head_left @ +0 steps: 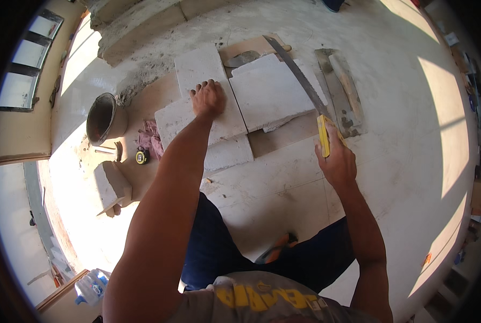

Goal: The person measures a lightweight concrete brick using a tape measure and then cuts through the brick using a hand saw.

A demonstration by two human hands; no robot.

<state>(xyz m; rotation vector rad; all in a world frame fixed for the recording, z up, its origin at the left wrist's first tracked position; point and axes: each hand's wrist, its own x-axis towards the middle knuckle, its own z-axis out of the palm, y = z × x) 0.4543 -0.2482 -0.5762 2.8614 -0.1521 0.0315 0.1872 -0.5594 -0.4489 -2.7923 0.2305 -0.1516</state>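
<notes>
Well, from my remote post I see a saw (299, 79) gripped in the right hand (338, 157).
Its fingers wrap the yellow handle; the blade slants up and left past a pale block (267, 91), though I can't tell whether they touch. The left hand (208, 99) rests, fingers bent, on a neighbouring slab (223, 123); I can't tell how tightly it's clenched. A tape measure (142, 156) sits just beside a pink cloth (154, 141), near a bucket (120, 123).

The left hand (209, 99) rests palm-down; the right hand (338, 156) is curled.
</notes>
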